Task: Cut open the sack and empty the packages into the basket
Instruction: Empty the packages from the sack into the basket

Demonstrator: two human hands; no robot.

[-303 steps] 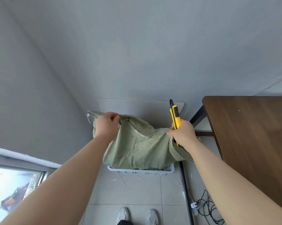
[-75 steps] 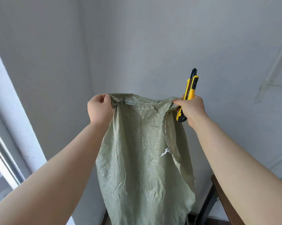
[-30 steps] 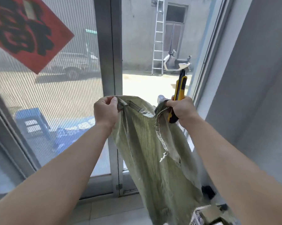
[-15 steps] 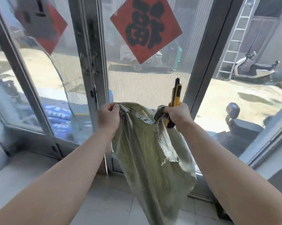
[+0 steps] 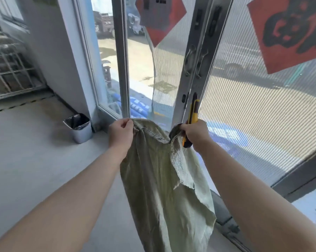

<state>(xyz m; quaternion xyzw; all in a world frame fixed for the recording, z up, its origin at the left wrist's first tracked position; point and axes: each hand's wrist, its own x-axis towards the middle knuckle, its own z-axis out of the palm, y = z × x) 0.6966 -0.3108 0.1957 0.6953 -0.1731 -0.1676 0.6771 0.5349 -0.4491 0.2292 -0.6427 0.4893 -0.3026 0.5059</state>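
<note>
Sack [image 5: 159, 180] of pale green woven plastic hangs limp and flat in the air, stitched hem uppermost, one side slit into a ragged loose flap, in front of a metal-framed mesh door [image 5: 244, 110]. The left hand [image 5: 121, 133] has its grip pinched closed on one top corner. The right hand [image 5: 196, 134] is fisted around the other corner together with a yellow-and-black utility knife [image 5: 192, 115] pointing up.

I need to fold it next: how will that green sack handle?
Probably floppy: the green sack hangs in limp folds from the left hand and right hand. Likely light, since it looks flat and empty. Its cut edge looks frayed and may snag.
</note>
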